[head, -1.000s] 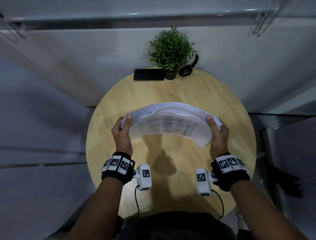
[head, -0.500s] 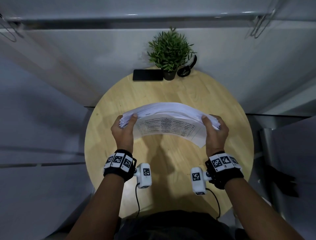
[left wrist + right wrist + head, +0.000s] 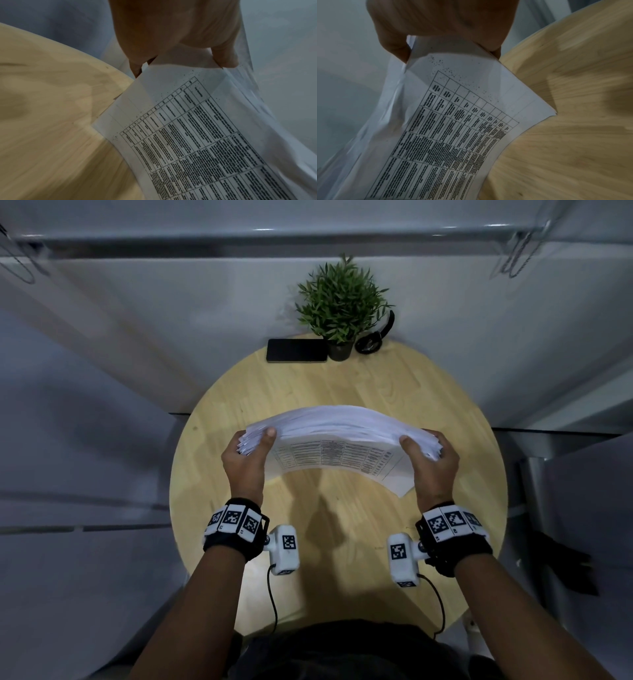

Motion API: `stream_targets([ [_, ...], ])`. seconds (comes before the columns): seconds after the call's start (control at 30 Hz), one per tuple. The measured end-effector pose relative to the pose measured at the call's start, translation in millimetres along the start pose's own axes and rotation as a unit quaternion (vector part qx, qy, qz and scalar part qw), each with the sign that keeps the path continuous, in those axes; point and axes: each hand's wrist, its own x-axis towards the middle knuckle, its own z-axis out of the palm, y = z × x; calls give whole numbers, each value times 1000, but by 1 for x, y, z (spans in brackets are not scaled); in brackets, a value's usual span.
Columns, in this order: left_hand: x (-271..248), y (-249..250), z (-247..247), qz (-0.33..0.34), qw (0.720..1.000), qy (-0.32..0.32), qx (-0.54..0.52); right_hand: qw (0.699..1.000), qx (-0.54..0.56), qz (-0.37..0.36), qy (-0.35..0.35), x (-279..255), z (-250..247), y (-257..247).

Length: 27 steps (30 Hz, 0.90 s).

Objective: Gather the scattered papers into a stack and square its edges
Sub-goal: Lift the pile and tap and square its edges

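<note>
A stack of white papers point(image 3: 337, 429) hangs bowed upward above the middle of the round wooden table point(image 3: 445, 392), its near face showing a printed table. My left hand point(image 3: 251, 451) grips the stack's left end, thumb on the near side. My right hand point(image 3: 428, 455) grips the right end the same way. The left wrist view shows the printed sheet point(image 3: 197, 135) running down from my left hand point(image 3: 175, 44), and in the right wrist view the sheet point(image 3: 453, 128) runs down from my right hand point(image 3: 440, 33). One lower right corner sticks out past the others.
At the table's far edge lie a black phone point(image 3: 296, 350), a small potted plant point(image 3: 342, 302) and a black watch point(image 3: 373, 337). Grey walls and a rail surround the table. A metal chair frame stands at the right.
The stack has tipped more upright and its ends have been drawn closer together. Both hands have moved slightly toward each other and toward me.
</note>
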Motion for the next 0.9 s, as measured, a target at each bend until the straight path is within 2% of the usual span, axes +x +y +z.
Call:
stream_targets([
  [0.33,-1,2,-2,2,1000,-21,2,996,13,14,-92,-2,-7,-5],
  [0.57,1,3,6,-11,999,37,7,997,43,45,-54,-2,-2,-6],
  [0.8,2,6,10,22,998,47,22,997,31,36,-53,1,-2,-5],
  [0.9,4,7,14,4,995,90,33,997,42,38,-54,0,-2,-6],
])
